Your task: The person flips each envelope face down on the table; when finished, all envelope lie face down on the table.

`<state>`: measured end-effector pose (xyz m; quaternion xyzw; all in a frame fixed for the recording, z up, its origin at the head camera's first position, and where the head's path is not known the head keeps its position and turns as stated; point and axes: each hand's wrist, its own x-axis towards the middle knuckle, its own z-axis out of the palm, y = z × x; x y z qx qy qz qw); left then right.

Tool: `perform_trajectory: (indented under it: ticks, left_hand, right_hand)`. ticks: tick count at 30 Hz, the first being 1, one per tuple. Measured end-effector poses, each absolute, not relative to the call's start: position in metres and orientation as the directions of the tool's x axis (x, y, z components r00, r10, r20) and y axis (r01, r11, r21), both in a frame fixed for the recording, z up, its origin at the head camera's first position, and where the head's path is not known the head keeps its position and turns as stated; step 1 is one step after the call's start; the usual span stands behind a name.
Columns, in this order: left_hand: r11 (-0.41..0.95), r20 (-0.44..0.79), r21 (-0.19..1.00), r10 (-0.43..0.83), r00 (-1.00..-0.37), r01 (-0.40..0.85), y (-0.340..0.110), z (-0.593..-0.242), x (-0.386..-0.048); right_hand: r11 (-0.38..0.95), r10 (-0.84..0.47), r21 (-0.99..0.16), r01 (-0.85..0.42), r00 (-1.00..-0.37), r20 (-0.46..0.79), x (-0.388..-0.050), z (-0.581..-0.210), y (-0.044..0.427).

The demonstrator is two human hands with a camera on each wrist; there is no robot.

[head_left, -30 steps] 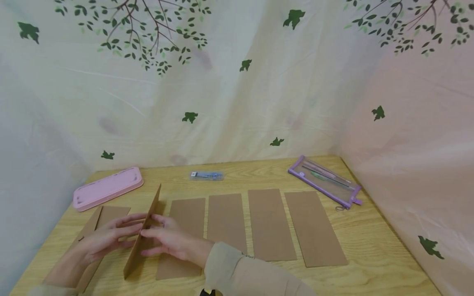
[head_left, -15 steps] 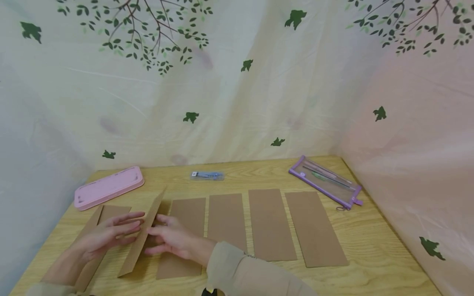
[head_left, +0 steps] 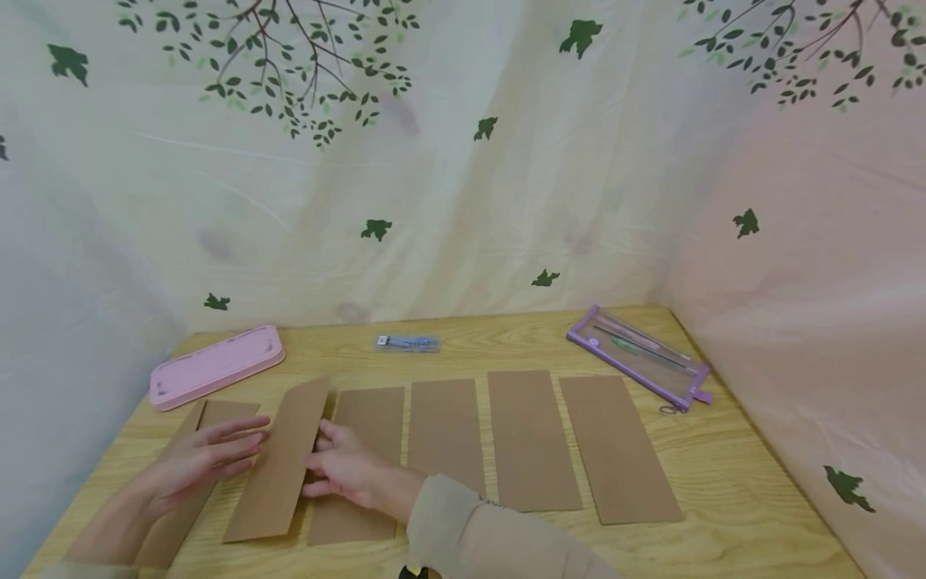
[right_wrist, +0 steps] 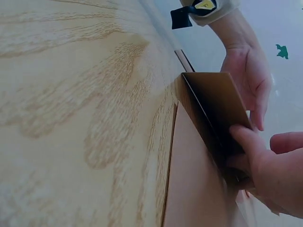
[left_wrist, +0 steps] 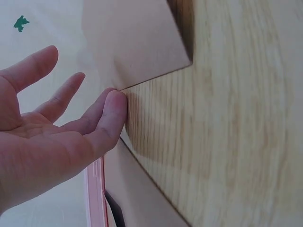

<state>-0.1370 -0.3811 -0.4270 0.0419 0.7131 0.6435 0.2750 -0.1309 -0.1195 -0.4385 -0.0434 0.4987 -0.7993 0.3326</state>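
A tilted rectangular cardboard piece (head_left: pixel 278 458) stands between my hands in the head view, its right edge raised off the table. My right hand (head_left: pixel 354 466) holds that raised edge with its fingertips. In the right wrist view, fingers of the right hand (right_wrist: pixel 270 165) lie against the card's dark underside (right_wrist: pixel 213 99). On the other side, my left hand (head_left: pixel 198 462) has its fingers extended beside the left edge. In the left wrist view, fingertips of the left hand (left_wrist: pixel 61 123) meet the card's edge (left_wrist: pixel 137 42); whether they touch cannot be told.
Several flat cardboard pieces (head_left: pixel 531 438) lie in a row on the wooden table (head_left: pixel 738 498). More cardboard (head_left: pixel 174 523) lies beneath the left hand. Behind are a pink case (head_left: pixel 217 366), a small blue packet (head_left: pixel 407 344) and a purple-edged zip pouch (head_left: pixel 640 354).
The cardboard piece has gone from nearly upright to tilted, its broad face turning up. My right hand moved slightly right, and my left hand drew slightly left, away from the face.
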Motion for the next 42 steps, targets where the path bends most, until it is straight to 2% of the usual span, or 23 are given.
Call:
perform_trajectory:
  ticks: [9,22,28,36,42]
  left_hand:
    - [0.082,-0.283,0.958,0.443,-0.851,-0.276,-0.391,-0.428,-0.127]
    - [0.048,-0.244,0.967,0.459,-0.855,-0.250,-0.388,-0.437,-0.120]
    - [0.073,-0.227,0.973,0.446,-0.866,-0.217,-0.390,-0.434,-0.118]
    - [0.104,-0.228,0.974,0.440,-0.868,-0.203,-0.394,-0.430,-0.115]
    - [0.215,-0.258,0.958,0.366,-0.894,-0.188,-0.395,-0.424,-0.117]
  right_hand:
    - [-0.284,-0.558,-0.824,0.490,-0.783,-0.273,-0.130,-0.441,-0.118]
    - [-0.265,-0.540,-0.834,0.485,-0.790,-0.288,-0.125,-0.447,-0.111]
    - [-0.243,-0.539,-0.854,0.461,-0.796,-0.276,-0.125,-0.444,-0.111]
    - [-0.208,-0.567,-0.852,0.481,-0.769,-0.296,-0.121,-0.436,-0.115]
    - [-0.210,-0.590,-0.844,0.494,-0.752,-0.293,-0.120,-0.431,-0.120]
